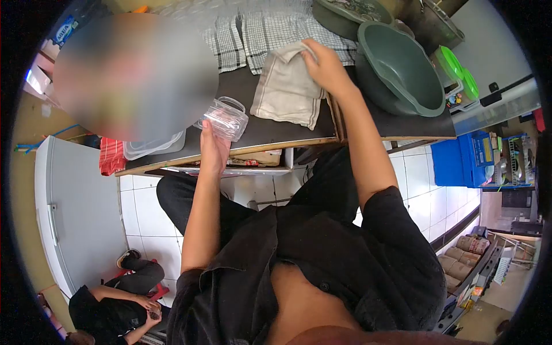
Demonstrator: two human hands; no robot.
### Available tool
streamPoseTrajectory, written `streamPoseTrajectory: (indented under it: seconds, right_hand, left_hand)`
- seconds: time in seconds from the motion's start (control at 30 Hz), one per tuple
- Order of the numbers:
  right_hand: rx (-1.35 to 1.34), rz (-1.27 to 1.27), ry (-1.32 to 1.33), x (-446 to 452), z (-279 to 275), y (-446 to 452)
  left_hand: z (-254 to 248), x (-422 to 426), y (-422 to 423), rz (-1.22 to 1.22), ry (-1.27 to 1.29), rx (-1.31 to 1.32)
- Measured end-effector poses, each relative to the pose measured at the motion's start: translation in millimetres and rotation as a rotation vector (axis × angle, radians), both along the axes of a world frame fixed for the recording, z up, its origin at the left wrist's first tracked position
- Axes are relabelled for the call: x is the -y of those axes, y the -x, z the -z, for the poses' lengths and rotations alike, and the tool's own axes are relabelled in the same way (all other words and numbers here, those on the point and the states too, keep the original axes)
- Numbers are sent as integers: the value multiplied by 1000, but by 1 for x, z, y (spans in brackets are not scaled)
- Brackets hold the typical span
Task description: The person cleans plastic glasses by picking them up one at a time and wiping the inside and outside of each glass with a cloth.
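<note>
Nearest us, our left hand (215, 146) is over the near edge of the dark desk (240, 86), to the left of the beige cloth (287, 86). Its fingers are curled around a clear plastic container (230, 122), parted only by the container's own width, with the thumb against the near side. The container sits just beside the cloth's left edge. Well to the left of the cloth we see a red cloth (111, 156) hanging over the desk's edge.

The beige cloth spreads in front of us above the desk; whether its lower part touches the top we cannot tell. At the cloth's far right corner is our right hand (323, 66), its fingers closed on a gathered fold.

To the right of the beige cloth we have a deep green basin (402, 69), and past that some containers with bright green lids (451, 63). Beyond the cloth lie checked towels (270, 29). Farther off, beyond the cloth and to its right, are a second basin (351, 17) and a metal pot (437, 26).
</note>
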State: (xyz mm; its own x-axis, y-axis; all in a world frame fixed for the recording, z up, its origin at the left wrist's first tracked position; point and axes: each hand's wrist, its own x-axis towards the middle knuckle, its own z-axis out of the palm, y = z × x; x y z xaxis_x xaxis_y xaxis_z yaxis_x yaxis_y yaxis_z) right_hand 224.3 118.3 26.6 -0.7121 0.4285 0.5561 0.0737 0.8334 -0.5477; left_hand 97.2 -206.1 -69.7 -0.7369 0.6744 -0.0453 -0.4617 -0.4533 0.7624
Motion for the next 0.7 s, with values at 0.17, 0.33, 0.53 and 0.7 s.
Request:
streamPoseTrajectory:
  seconds: [0.17, 0.33, 0.53, 0.7]
  right_hand:
    - [-39, -111, -93, 11, -82, -14]
    - [-124, -253, 239, 39, -140, -33]
    - [-130, -429, 406, 14, -121, -17]
    - [145, -294, -64, -35, -11, 14]
  left_hand:
    - [3, 1, 3, 24, -13, -19]
    - [5, 1, 5, 47, -26, 1]
    - [1, 1, 3, 37, -29, 4]
    - [1, 2, 2, 25, -13, 1]
